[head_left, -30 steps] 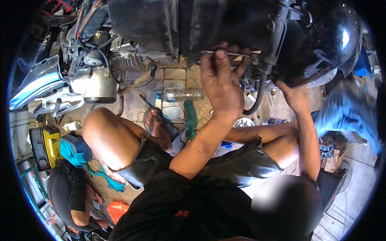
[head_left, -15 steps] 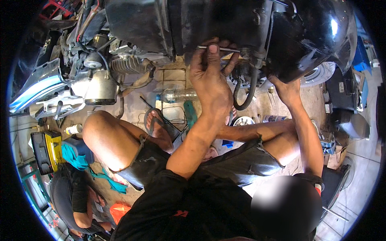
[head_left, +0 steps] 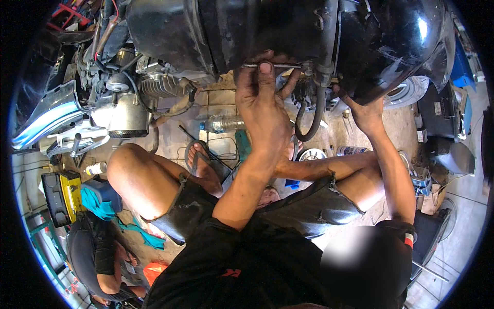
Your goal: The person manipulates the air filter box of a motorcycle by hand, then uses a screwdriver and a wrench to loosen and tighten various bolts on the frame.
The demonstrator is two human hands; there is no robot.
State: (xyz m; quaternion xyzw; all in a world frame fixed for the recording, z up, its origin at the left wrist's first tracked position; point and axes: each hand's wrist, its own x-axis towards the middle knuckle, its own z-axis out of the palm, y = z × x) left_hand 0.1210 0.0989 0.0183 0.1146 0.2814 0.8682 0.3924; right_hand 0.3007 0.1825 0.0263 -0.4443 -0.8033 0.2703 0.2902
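My left hand (head_left: pixel 263 110) is raised under the black body of a motorbike (head_left: pixel 278 31). Its thumb and fingers pinch a thin metal rod (head_left: pixel 284 66), which lies nearly level. The rod's right end meets a dark fitting (head_left: pixel 307 67) beside an upright tube. Below that fitting a black hose (head_left: pixel 320 110) curves down in a loop. My right hand (head_left: pixel 368 114) reaches up against the lower edge of a glossy black panel (head_left: pixel 383 62). Its thumb shows, but the other fingers are mostly hidden behind the panel, so its grip cannot be made out.
Engine parts and a silver cylinder (head_left: pixel 128 113) are at the left. A plastic bottle (head_left: pixel 224 123) lies on the floor between my legs and the motorbike. A yellow-and-black case (head_left: pixel 64 198) and teal cloth (head_left: pixel 100 203) lie at left. Another person (head_left: pixel 90 252) crouches at lower left.
My left hand has shifted slightly left and down, with the rod still pinched. The motorbike body sits a little further left in view. My right hand stays at the panel edge.
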